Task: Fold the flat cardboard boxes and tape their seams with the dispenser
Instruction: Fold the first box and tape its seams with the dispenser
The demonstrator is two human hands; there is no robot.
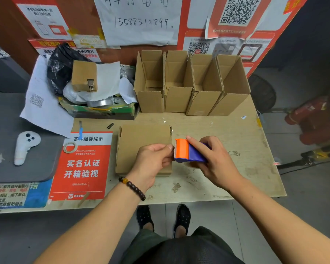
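The right hand [215,161] grips the dispenser [189,151] — blade end toward nine o'clock, where the left hand [152,161] pinches at it — above flat boxes [139,143]

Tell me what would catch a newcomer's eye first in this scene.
The orange and purple plastic tape dispenser stands out first, gripped by the right hand near the table's middle, while the left hand pinches at its toothed front edge. Beneath the hands lies a flat brown cardboard box. Behind it, a row of four folded open brown cardboard boxes stands upright along the wall.
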